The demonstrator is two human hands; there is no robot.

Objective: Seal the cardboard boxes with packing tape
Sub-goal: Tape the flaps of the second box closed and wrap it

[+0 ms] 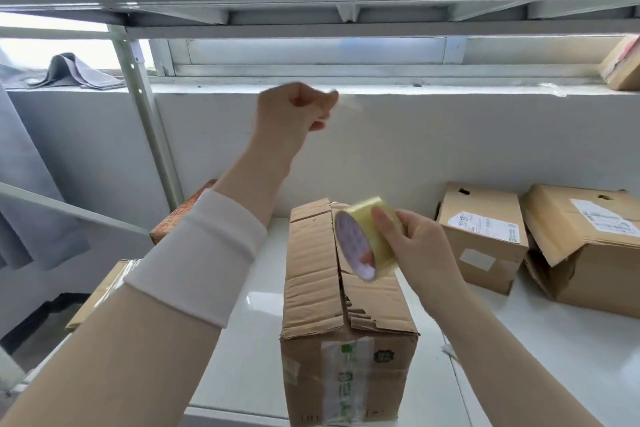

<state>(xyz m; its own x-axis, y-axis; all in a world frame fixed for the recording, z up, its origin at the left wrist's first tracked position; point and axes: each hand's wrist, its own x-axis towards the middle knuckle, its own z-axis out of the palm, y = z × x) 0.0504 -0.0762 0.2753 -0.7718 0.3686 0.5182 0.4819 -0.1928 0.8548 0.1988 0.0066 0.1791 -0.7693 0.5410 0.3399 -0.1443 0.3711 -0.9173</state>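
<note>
I record a glossy white desk [254, 308] carrying a tall corrugated cardboard box [311, 288] at centre. Its top flaps are closed, their meeting edges torn and ragged, and old printed tape runs down its near face. A labelled carton [485, 253] and a crumpled carton [588, 274] sit to the right. The right grip [415, 243] curls round a roll of yellowish packing tape [351, 236] just above the box. The raised left grip [294, 111] pinches a blurred translucent tape end [346, 102].

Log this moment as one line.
left hand: raised, pinches tape end | right hand: grips tape roll above box | box: top seam untaped
</note>
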